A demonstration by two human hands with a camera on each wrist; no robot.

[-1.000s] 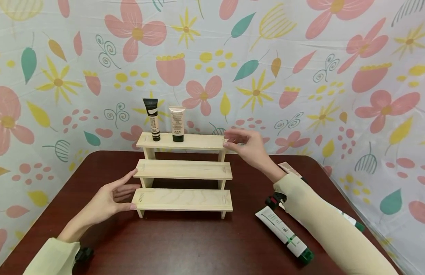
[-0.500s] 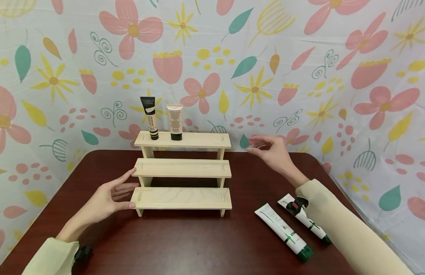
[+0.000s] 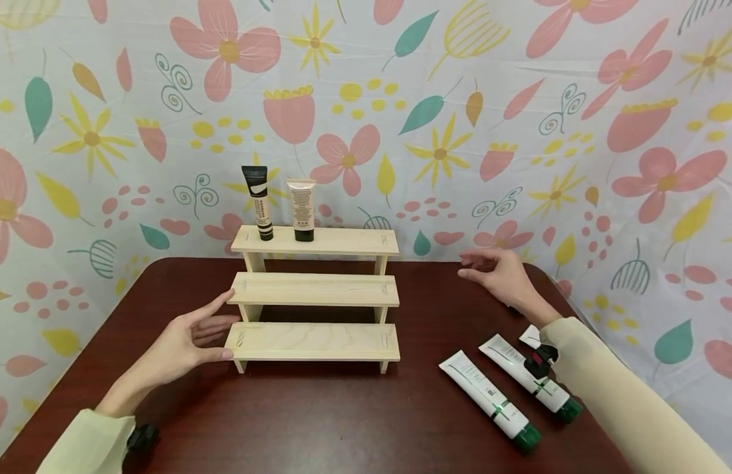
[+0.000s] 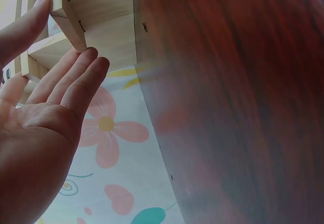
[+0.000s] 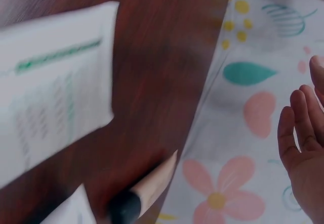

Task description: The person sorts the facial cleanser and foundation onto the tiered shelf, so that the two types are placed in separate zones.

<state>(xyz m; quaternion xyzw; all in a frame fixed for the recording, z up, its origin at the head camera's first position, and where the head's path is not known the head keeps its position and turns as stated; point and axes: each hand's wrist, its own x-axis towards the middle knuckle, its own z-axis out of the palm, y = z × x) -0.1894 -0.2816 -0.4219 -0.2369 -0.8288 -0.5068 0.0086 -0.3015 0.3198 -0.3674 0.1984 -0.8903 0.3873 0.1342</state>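
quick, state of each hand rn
Left hand: open, touching the left end of the wooden rack.
Right hand: open, holding nothing.

The right hand (image 5: 309, 158) shows at the right edge, fingers slightly bent, before a flowered cloth (image 5: 217, 148). On the dark table (image 5: 157, 72) lie a blurred white tube (image 5: 55, 92) with a green stripe, a beige tube (image 5: 158, 181) with a black cap, and, between them, a white corner (image 5: 71, 211).
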